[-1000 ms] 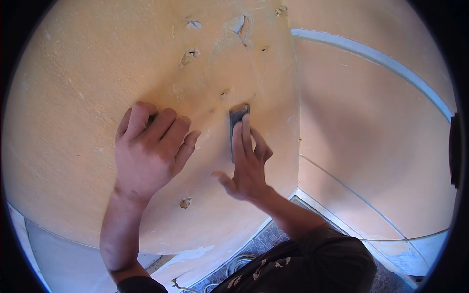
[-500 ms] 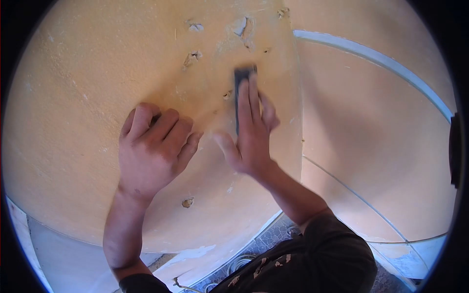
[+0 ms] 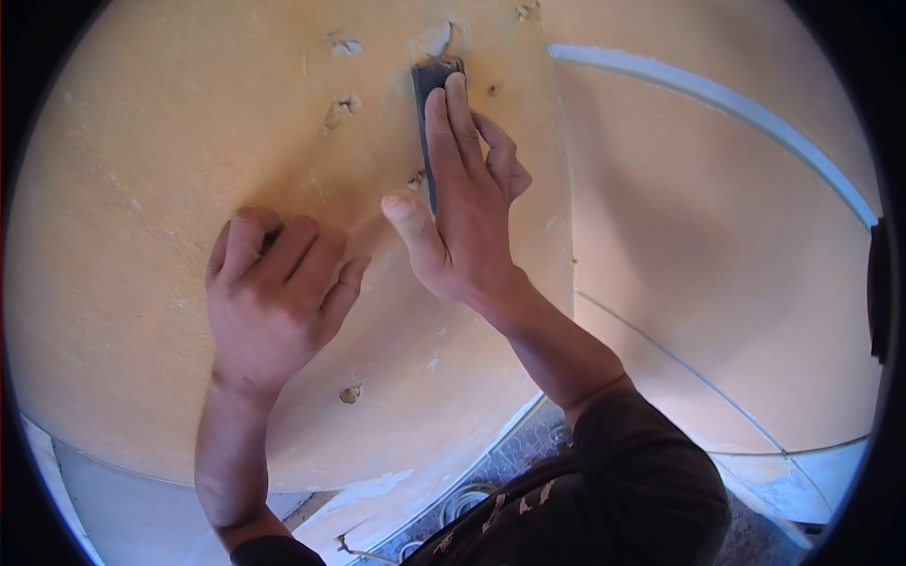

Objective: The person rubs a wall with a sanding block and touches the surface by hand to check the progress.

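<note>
Your right hand (image 3: pixel 467 222) pins the dark block (image 3: pixel 429 80) against the wall (image 3: pixel 142 189). It has risen to the chipped patch (image 3: pixel 434 40). Your left hand (image 3: pixel 274 302) braces lower down, fingers curled, possibly over something.

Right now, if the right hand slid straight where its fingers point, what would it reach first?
Probably the chipped patch in the wall, just above the dark block under the right hand.

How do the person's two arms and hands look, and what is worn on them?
The left hand and the right hand are bare: no gloves, rings or watch show. Both forearms are uncovered. The right sleeve is dark, loose fabric ending near the elbow. Only a dark edge of the left sleeve shows.
</note>
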Available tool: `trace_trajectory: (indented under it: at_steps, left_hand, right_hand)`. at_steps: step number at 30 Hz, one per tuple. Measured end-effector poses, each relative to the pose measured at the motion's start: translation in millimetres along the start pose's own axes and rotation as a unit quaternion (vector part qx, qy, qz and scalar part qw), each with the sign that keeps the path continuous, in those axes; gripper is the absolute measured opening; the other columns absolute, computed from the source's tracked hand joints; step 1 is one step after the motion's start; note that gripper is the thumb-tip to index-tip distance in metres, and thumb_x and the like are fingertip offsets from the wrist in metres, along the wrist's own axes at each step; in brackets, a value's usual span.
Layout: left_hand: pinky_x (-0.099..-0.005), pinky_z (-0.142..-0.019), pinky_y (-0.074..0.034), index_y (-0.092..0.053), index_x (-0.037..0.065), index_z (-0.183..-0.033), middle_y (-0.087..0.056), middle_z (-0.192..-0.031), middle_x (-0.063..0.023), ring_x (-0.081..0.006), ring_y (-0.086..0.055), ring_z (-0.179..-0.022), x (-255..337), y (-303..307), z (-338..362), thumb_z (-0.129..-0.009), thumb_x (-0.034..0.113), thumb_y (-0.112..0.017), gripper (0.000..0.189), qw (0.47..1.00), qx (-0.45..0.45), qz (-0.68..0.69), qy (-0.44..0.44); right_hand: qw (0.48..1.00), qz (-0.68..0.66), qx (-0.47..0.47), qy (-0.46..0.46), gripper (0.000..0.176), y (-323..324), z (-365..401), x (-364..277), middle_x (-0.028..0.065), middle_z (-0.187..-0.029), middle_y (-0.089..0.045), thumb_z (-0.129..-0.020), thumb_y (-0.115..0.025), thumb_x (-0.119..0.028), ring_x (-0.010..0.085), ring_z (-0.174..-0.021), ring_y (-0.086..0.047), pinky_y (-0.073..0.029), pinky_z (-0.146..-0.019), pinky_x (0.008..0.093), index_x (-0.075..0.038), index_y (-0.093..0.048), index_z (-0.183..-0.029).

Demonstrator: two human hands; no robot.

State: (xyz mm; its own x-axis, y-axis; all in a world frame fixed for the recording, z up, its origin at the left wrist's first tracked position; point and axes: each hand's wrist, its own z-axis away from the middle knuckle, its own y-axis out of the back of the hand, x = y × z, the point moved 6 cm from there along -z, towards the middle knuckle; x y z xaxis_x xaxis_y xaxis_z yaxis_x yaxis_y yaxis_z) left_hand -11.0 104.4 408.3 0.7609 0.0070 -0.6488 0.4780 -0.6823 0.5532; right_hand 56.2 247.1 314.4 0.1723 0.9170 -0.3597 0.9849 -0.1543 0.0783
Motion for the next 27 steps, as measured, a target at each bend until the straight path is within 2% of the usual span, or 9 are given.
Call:
trace_trajectory:
  at_steps: [4, 7, 13, 16, 20, 22, 25, 26, 27]
  left_hand:
    - [-0.0356, -0.074, -0.048, -0.07, 0.013, -0.084, -0.061, -0.082, 0.0014, -0.0232, -0.052, -0.085, 0.0, -1.0, 0.5, -0.073, 0.025, -0.084, 0.021, 0.999, 0.029, -0.013, -0.013]
    - [-0.0355, -0.073, -0.047, -0.071, 0.013, -0.086, -0.061, -0.082, 0.0017, -0.0234, -0.052, -0.085, 1.6, -2.4, 2.0, -0.074, 0.025, -0.084, 0.021, 1.0, 0.016, -0.012, -0.018]
    - [-0.0352, -0.073, -0.047, -0.073, 0.014, -0.089, -0.063, -0.082, 0.0018, -0.0242, -0.052, -0.085, 3.6, -1.8, -1.5, -0.078, 0.027, -0.084, 0.021, 1.0, 0.018, -0.018, -0.017]
    - [-0.0381, -0.074, -0.047, -0.077, 0.012, -0.097, -0.068, -0.085, -0.0009, -0.0268, -0.053, -0.087, 2.1, -3.0, -0.7, -0.08, 0.022, -0.084, 0.021, 0.999, -0.011, -0.027, -0.012]
    - [-0.0385, -0.075, -0.047, -0.077, 0.011, -0.097, -0.067, -0.085, -0.0011, -0.0273, -0.052, -0.087, 2.9, -6.3, -0.5, -0.08, 0.022, -0.084, 0.022, 0.999, -0.019, -0.031, -0.014]
    - [-0.0385, -0.075, -0.047, -0.077, 0.011, -0.097, -0.067, -0.085, -0.0012, -0.0273, -0.053, -0.088, 3.9, -5.5, -1.6, -0.08, 0.022, -0.084, 0.022, 0.999, -0.018, -0.035, -0.016]
    - [-0.0386, -0.076, -0.047, -0.077, 0.011, -0.097, -0.068, -0.085, -0.0014, -0.0275, -0.053, -0.088, 3.1, -5.3, -1.5, -0.08, 0.022, -0.085, 0.023, 0.999, -0.016, -0.03, -0.009]
    - [-0.0387, -0.076, -0.047, -0.076, 0.011, -0.098, -0.068, -0.085, -0.0018, -0.0277, -0.053, -0.089, 2.9, -5.1, -1.2, -0.08, 0.022, -0.085, 0.023, 0.999, -0.014, -0.031, -0.013]
    - [-0.0389, -0.076, -0.047, -0.076, 0.01, -0.098, -0.068, -0.086, -0.0022, -0.0279, -0.053, -0.089, 2.8, -5.4, -0.5, -0.08, 0.022, -0.085, 0.023, 0.999, -0.013, -0.031, -0.016]
  right_hand:
    - [0.998, 0.011, -0.053, -0.03, 0.093, -9.6, 84.9, -0.3, 0.0269, -0.166, -0.034, -0.099, -0.051, -0.065, 0.0389, -0.132, -0.042, -0.026, -0.106, 0.0518, 0.01, -0.041, -0.154]
    - [0.997, 0.023, -0.073, -0.026, 0.091, -5.7, 97.5, -3.9, 0.0265, -0.167, -0.034, -0.099, -0.053, -0.064, 0.038, -0.133, -0.042, -0.026, -0.105, 0.0522, 0.009, -0.043, -0.153]
    - [0.999, -0.002, 0.023, -0.027, 0.091, -1.1, 7.5, 10.8, 0.0256, -0.168, -0.033, -0.099, -0.051, -0.066, 0.0374, -0.133, -0.042, -0.026, -0.104, 0.0529, 0.007, -0.044, -0.153]
    - [0.998, -0.013, -0.036, -0.053, 0.092, -11.5, 82.9, 0.1, 0.0265, -0.166, -0.035, -0.099, -0.052, -0.065, 0.0376, -0.133, -0.042, -0.027, -0.102, 0.0535, 0.009, -0.043, -0.153]
    - [0.994, -0.001, -0.096, -0.053, 0.094, -6.1, 99.4, -3.3, 0.0264, -0.166, -0.035, -0.097, -0.053, -0.067, 0.0372, -0.133, -0.042, -0.028, -0.102, 0.053, 0.009, -0.043, -0.153]
    - [0.999, 0.016, 0.0, -0.035, 0.095, -3.2, 35.0, 9.9, 0.0266, -0.166, -0.036, -0.097, -0.052, -0.068, 0.0368, -0.133, -0.042, -0.027, -0.103, 0.0523, 0.008, -0.044, -0.153]
    - [0.998, 0.015, 0.062, -0.03, 0.095, -6.4, 9.8, 11.3, 0.0261, -0.166, -0.035, -0.096, -0.053, -0.068, 0.0373, -0.133, -0.042, -0.027, -0.104, 0.0517, 0.007, -0.044, -0.153]
    - [0.997, 0.018, 0.065, -0.026, 0.095, -3.7, 20.5, 8.8, 0.0261, -0.166, -0.035, -0.096, -0.053, -0.068, 0.0373, -0.133, -0.042, -0.027, -0.104, 0.0517, 0.007, -0.044, -0.153]
    - [0.999, -0.002, 0.008, -0.04, 0.096, -5.0, 47.3, 5.2, 0.0261, -0.166, -0.035, -0.096, -0.053, -0.069, 0.0376, -0.133, -0.041, -0.027, -0.104, 0.0515, 0.008, -0.044, -0.153]
